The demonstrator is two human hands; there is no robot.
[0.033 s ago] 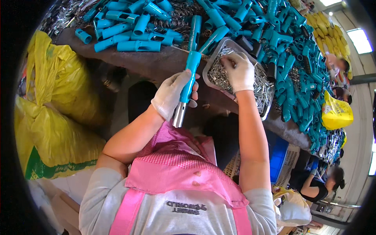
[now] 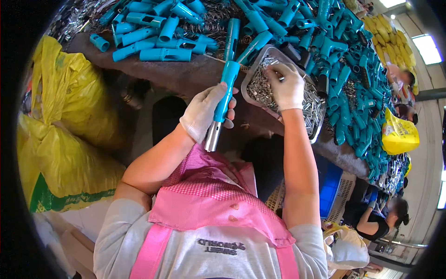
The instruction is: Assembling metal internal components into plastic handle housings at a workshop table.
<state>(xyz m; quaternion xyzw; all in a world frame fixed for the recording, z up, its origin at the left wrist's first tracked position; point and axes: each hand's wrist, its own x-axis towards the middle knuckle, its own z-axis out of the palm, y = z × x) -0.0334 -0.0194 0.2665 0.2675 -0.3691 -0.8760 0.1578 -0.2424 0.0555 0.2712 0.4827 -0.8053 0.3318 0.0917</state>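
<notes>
My left hand [image 2: 203,110], in a white glove with bare fingertips, is wrapped around a teal tube [image 2: 225,88] with a shiny metal sleeve [image 2: 213,136] at its lower end. The tube stands tilted in front of my body, its top leaning right. Over a clear plastic tub [image 2: 251,101] of small metal pins [image 2: 312,109], my gloved right hand [image 2: 287,86] has its fingers curled in a pinch. A small shiny metal pin [image 2: 281,79] shows at those fingers. Just beyond the held tube lies another slotted teal tube [image 2: 232,39].
Teal tubular parts [image 2: 165,55] are heaped along the far side of the table and to the right, with coil springs [image 2: 213,18] among them. Yellow sacks [image 2: 76,153] stand at the left. Below the table's right side is a blue crate [image 2: 331,186]. Other people [image 2: 378,218] sit farther right.
My right hand has shifted slightly right over the tub, and a small metal pin now shows at its fingers. The left hand and teal tube have hardly moved.
</notes>
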